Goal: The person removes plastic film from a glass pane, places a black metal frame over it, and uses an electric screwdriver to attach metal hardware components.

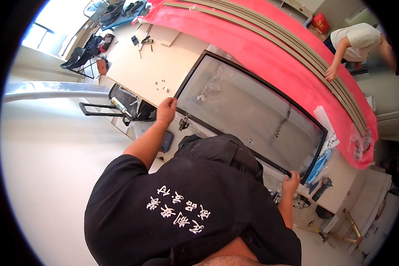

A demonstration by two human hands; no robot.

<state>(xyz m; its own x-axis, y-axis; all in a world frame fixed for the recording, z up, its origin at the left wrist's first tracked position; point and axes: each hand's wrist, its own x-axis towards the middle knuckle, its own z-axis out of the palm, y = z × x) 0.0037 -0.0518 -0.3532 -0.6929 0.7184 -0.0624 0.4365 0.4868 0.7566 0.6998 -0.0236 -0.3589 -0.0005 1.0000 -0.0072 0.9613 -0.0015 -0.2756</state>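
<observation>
Gripping the black-framed glass panel [248, 111] at its two near corners, my left hand [166, 110] is closed on the left corner and my right hand [291, 181] on the right one. The panel lies on the pale worktable [142, 66], near the pink sheet [270, 53].

Left arm bare below short black sleeve, stretched forward and up, elbow nearly straight. Left hand [166, 109] at arm's end, fingers curled closed in grip, knuckles up. Right forearm bare, rising steeply from lower edge, elbow bent, upper arm hidden by torso. Right hand [291, 182] fingers clenched, thumb side toward body. Hands well apart
</observation>
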